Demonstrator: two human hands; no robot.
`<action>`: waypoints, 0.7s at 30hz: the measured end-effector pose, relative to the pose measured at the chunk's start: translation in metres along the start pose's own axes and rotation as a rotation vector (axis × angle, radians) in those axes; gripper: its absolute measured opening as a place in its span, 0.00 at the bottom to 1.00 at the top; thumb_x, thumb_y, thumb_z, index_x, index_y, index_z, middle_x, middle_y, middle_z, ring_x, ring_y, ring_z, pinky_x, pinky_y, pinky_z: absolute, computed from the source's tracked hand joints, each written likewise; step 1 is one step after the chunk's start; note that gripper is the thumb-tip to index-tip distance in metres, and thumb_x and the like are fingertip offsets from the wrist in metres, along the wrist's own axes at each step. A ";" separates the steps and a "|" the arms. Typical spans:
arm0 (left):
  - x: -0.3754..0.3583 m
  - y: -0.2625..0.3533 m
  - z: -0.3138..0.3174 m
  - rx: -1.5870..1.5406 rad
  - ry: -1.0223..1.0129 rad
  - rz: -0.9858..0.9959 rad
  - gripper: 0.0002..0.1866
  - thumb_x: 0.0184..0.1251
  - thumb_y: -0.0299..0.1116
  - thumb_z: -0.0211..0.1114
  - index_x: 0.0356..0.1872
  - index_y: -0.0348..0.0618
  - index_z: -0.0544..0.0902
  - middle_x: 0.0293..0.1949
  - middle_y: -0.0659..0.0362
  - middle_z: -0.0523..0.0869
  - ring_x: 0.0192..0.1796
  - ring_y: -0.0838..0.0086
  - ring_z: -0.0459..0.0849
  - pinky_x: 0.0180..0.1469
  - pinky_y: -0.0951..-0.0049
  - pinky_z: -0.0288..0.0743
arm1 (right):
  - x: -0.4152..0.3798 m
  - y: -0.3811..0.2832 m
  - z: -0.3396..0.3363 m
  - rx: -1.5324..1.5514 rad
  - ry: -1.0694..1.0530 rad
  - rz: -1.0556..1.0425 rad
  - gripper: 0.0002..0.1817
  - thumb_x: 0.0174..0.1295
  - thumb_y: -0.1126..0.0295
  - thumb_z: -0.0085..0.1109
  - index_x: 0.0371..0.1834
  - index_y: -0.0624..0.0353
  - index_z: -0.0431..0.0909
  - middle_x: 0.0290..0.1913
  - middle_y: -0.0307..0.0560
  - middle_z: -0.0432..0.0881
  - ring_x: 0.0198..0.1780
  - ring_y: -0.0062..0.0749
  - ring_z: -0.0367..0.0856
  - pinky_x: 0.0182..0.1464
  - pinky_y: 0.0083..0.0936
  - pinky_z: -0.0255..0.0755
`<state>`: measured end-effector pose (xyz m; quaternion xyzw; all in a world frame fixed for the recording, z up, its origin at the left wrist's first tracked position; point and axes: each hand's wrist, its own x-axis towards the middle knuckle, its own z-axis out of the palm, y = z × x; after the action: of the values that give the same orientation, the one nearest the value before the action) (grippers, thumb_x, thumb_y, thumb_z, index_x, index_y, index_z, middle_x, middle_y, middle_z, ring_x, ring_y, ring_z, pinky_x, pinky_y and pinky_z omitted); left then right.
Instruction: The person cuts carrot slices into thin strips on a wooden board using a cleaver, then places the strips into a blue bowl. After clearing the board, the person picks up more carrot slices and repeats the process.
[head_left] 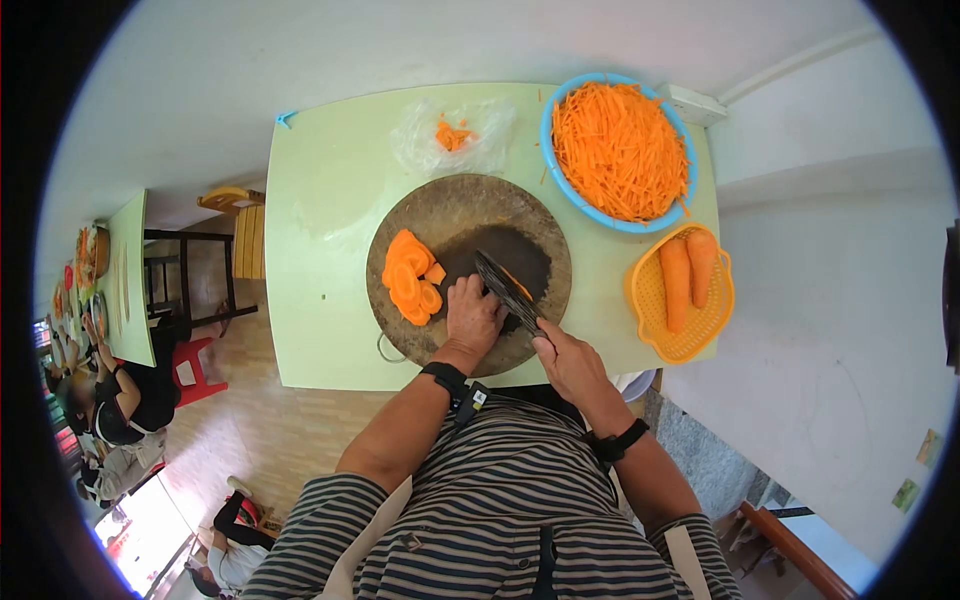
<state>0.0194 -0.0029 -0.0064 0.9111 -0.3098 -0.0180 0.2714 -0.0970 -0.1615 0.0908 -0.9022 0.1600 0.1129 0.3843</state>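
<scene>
My right hand (572, 368) is wrapped round the handle of a dark-bladed kitchen knife (503, 280), its blade over a round wooden chopping board (420, 210). Close against the blade's left side, my left hand (473, 313) presses down with bent fingers. Whatever lies under those fingertips is hidden. A thin orange sliver of carrot shows along the blade's right edge. To the left of my left hand, a pile of carrot slices (408, 278) lies on the board. The board's middle looks dark and wet.
Carrot shreds (622, 150) fill a blue basin (547, 150) at the back right. Two whole carrots (676, 285) sit in a yellow basket (645, 335). A plastic bag (490, 135) with carrot bits lies behind the board. Other people work at a table (130, 290) far left.
</scene>
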 end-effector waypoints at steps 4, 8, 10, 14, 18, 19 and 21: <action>0.000 0.001 0.000 -0.053 0.058 0.007 0.15 0.40 0.30 0.76 0.34 0.46 0.87 0.41 0.53 0.75 0.47 0.55 0.73 0.48 0.57 0.66 | -0.011 -0.002 -0.009 0.003 -0.077 0.093 0.23 0.77 0.57 0.52 0.65 0.62 0.76 0.51 0.67 0.85 0.51 0.62 0.85 0.53 0.44 0.79; 0.002 0.001 -0.002 -0.088 0.105 0.040 0.17 0.35 0.28 0.75 0.34 0.45 0.86 0.41 0.52 0.75 0.48 0.54 0.73 0.47 0.56 0.66 | -0.023 -0.004 -0.011 -0.017 -0.085 0.094 0.23 0.77 0.57 0.52 0.65 0.62 0.76 0.52 0.67 0.85 0.52 0.61 0.85 0.53 0.44 0.79; 0.002 0.001 -0.001 -0.095 0.100 0.034 0.17 0.35 0.28 0.75 0.34 0.46 0.86 0.42 0.52 0.75 0.48 0.54 0.73 0.47 0.56 0.66 | -0.022 -0.004 -0.010 -0.022 -0.089 0.108 0.23 0.76 0.57 0.52 0.65 0.62 0.76 0.52 0.67 0.85 0.52 0.61 0.85 0.53 0.45 0.79; -0.001 -0.003 0.004 -0.069 0.045 0.010 0.17 0.37 0.28 0.76 0.35 0.46 0.87 0.42 0.53 0.75 0.48 0.55 0.73 0.48 0.56 0.66 | -0.007 -0.005 -0.004 -0.065 -0.035 0.055 0.23 0.77 0.53 0.51 0.64 0.58 0.77 0.45 0.65 0.87 0.45 0.61 0.86 0.46 0.49 0.80; -0.001 -0.003 0.004 -0.054 0.046 0.010 0.17 0.39 0.29 0.76 0.36 0.47 0.87 0.42 0.53 0.75 0.48 0.55 0.73 0.48 0.56 0.66 | -0.002 -0.003 -0.003 0.009 -0.016 0.029 0.23 0.77 0.53 0.51 0.64 0.58 0.77 0.45 0.65 0.87 0.45 0.61 0.86 0.47 0.49 0.80; -0.001 -0.003 0.004 -0.062 0.052 0.009 0.18 0.39 0.29 0.76 0.37 0.47 0.87 0.41 0.54 0.75 0.47 0.55 0.73 0.48 0.56 0.66 | -0.003 -0.001 -0.002 0.009 -0.017 0.028 0.23 0.77 0.53 0.51 0.64 0.58 0.77 0.45 0.65 0.87 0.45 0.61 0.86 0.47 0.49 0.80; -0.001 -0.001 0.002 -0.072 0.057 0.003 0.18 0.40 0.29 0.77 0.38 0.47 0.88 0.41 0.54 0.75 0.47 0.56 0.73 0.48 0.56 0.66 | -0.011 0.004 -0.002 0.000 -0.021 0.035 0.23 0.77 0.53 0.50 0.64 0.59 0.77 0.45 0.65 0.87 0.46 0.61 0.86 0.48 0.49 0.80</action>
<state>0.0184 -0.0026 -0.0091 0.9004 -0.3026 -0.0028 0.3125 -0.1085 -0.1637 0.0931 -0.8980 0.1718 0.1289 0.3840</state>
